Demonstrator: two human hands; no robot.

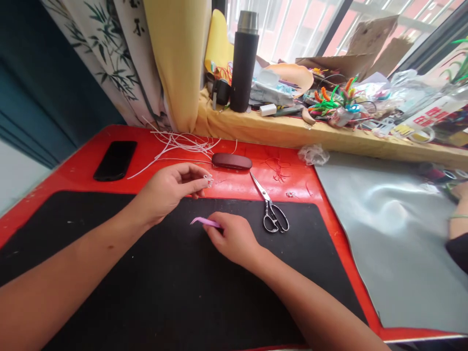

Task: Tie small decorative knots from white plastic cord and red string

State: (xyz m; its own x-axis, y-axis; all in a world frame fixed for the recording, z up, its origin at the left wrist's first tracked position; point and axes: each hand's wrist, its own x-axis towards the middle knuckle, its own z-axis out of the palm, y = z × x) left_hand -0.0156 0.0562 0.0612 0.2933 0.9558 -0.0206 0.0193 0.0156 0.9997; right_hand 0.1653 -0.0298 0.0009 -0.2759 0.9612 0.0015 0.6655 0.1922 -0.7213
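Spreading beneath the work, the red tabletop (82, 170) carried a black mat (157, 297) at the front and a gray sheet (405, 273) on the right. Behind it ran a cloth-covered windowsill (263, 127) crowded with odds and ends, a dark flask (242, 73) standing tall among them. Another person's arm (459, 226) showed at the far right, beside the sheet. The left hand (175, 187) was raised over the mat's back edge; the right hand (234, 239) was lower and nearer.

White strips (183, 144) sprawled behind the left hand, with a black phone (115, 161) to their left and a dark red case (231, 161) to their right. Scissors (270, 204) lay right of both hands, handles on the mat, blades reaching back toward the case. Red threads (278, 169) lay farther right. Purple tweezers (207, 222) were clamped in the right fingers, curved end to the left. Smallest, a white looped piece (208, 181) was pinched between the left fingers, apart from the tweezers.

Case and scissors crowded the back edge. Toward the person the mat gave broad room; its right edge stopped short of the sheet, red showing between.
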